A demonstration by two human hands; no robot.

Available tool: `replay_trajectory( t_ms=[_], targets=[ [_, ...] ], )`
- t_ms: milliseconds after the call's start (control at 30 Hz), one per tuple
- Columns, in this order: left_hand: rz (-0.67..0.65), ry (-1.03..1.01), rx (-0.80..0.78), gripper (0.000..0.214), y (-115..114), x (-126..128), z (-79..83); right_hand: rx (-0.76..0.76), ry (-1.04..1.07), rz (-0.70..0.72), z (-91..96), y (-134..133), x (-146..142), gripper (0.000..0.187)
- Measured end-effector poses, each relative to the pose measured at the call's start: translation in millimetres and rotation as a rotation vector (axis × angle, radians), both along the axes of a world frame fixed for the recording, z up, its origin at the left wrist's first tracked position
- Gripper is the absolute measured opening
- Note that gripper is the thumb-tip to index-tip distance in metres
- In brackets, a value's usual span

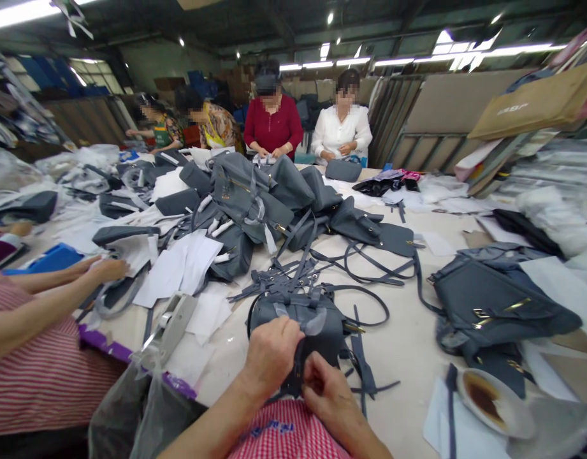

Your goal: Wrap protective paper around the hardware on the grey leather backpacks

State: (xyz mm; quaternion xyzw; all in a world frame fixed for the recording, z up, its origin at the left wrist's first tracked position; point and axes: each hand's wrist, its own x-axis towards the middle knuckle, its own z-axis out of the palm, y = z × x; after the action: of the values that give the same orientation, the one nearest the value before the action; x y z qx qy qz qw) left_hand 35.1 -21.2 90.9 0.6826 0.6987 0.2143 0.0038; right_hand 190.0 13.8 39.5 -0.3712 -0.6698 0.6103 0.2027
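A dark grey bag (269, 311) lies on the table right in front of me, close against my checked apron. My left hand (276, 347) is closed on its upper front, by a strip of clear film (315, 324) on the handle. Lower on the same bag, my right hand (324, 382) curls with thumb and fingers pinched together near its dark front edge. What sits between those fingertips is hidden. Loose grey straps (362, 363) lie beside the bag on the right, and a bundle of short straps (293, 274) is just behind it.
A heap of grey bags (245, 197) fills the middle of the table. To the right are more bags (498, 299) and a bowl of brown paste (484, 398). A tape dispenser (171, 328) stands left. A co-worker's hands (106, 271) handle a bag there; other people work across the table.
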Motion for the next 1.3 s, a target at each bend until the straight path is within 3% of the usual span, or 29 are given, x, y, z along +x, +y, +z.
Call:
replay_trajectory(
  t_ms=[133,267,433,567,700,800,933,1000,1067,1167,1300],
  targets=[
    [-0.026,-0.269,-0.158,0.018,1.5,0.0,12.6,-0.062,0.029,-0.063,0.0,-0.3,8.1,0.017],
    [0.05,-0.478,-0.296,0.019,-0.7,2.8,8.9,-0.093,0.035,-0.072,3.4,-0.6,11.9,0.018],
    [0.104,-0.762,-0.226,0.013,19.9,4.5,-4.9,-0.064,-0.001,0.056,-4.9,-7.5,5.9,0.02],
    [0.124,-1.013,-0.24,0.014,30.8,2.0,-12.0,-0.009,-0.067,-0.003,-13.1,-7.7,3.7,0.021],
    [0.081,-1.087,-0.226,0.022,32.7,-4.6,-19.4,-0.002,-0.057,-0.003,-8.5,-8.1,3.2,0.02],
    [0.139,-1.088,-0.202,0.027,38.2,-6.9,-21.4,-0.038,-0.045,-0.003,-6.5,-8.7,-1.4,0.019],
    [0.153,-1.141,-0.285,0.037,43.4,-5.2,-15.9,-0.164,-0.006,-0.085,-17.8,-4.8,1.1,0.013],
    [0.122,-1.163,-0.359,0.041,41.3,-6.2,-12.9,-0.212,-0.003,-0.166,-28.9,-1.4,15.4,0.007],
    [0.103,-1.186,-0.402,0.042,37.2,-9.0,-11.9,-0.208,-0.035,-0.299,-42.7,1.9,41.3,0.018],
    [0.1,-1.217,-0.412,0.046,31.7,-13.6,-13.9,-0.127,-0.146,-0.542,-66.0,4.2,96.8,0.033],
    [0.119,-1.263,-0.474,0.052,29.9,-15.0,-18.1,0.04,-0.326,-0.793,-96.8,5.5,174.9,0.034]
  ],
)
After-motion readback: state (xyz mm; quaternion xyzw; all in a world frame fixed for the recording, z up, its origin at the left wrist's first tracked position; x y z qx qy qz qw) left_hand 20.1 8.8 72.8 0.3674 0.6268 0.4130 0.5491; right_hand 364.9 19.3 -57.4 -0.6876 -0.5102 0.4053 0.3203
